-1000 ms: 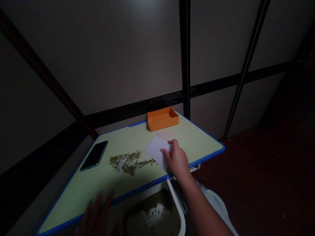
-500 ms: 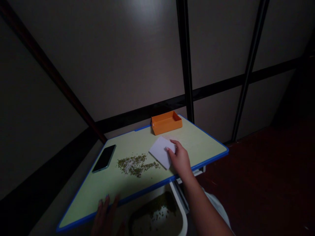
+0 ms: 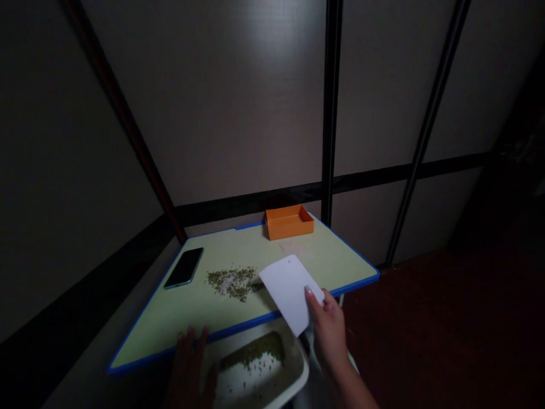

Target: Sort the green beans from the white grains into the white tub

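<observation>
My right hand pinches a white card between thumb and fingers. The card is tilted over the table's front edge, its left corner near a scattered pile of small green bits with paler grains among them. Below that edge, a white tub holds more green bits, heaped along its far side. My left hand is dim at the near edge, fingers apart, fingertips on the tabletop and thumb beside the tub; I cannot tell whether it touches the tub.
A pale table with a blue rim stands against a panelled wall. An orange open box sits at its back, and a phone lies at its left. Dark red floor shows on the right.
My right hand has drawn the card toward me and lifted it over the front edge. The card's tilt has changed. The left hand stays by the edge, and the view has shifted slightly.
</observation>
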### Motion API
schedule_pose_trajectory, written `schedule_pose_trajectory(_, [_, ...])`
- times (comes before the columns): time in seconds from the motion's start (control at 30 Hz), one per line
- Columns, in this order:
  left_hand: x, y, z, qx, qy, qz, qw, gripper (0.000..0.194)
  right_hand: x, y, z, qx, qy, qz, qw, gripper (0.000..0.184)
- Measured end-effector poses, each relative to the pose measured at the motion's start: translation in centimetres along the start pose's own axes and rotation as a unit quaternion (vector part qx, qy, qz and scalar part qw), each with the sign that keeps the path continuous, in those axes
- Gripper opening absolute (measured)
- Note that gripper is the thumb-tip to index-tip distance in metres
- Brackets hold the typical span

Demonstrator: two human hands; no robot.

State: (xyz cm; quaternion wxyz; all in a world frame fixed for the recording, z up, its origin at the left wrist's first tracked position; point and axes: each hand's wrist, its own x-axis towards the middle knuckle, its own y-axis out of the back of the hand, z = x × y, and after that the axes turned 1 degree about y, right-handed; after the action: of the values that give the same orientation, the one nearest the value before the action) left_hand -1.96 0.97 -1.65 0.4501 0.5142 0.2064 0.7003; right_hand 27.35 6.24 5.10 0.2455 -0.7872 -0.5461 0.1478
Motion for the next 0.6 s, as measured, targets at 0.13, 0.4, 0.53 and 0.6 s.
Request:
schedule_pose_trajectory(0.13, [0.0,-0.5,1.0,-0.005,-0.008,0.016,1.0,0.059,-2.1,0.7,1.2,0.02,-0.035,0.004,0.999,0.043])
schedule_pose_trajectory(0.4, [-0.5,0.6,2.3,-0.022,0.035,0.037,0.998,0.054,-1.9,0.6,2.9,0.025,-0.102,-0.118,0.987,0.046])
schedule_pose_trajectory(0.53, [-1.1,1.1,1.5,-0.015,0.04,0.053,0.998,0.062,-1.9,0.6,3.7,0.013,-0.112,-0.143,0.983,0.047])
schedule_pose_trajectory(0.6, [-1.5,1.1,1.0,-0.004,0.045,0.051,0.998,0.067,-2.1,0.5,4.2,-0.008,-0.101,-0.152,0.983,0.044])
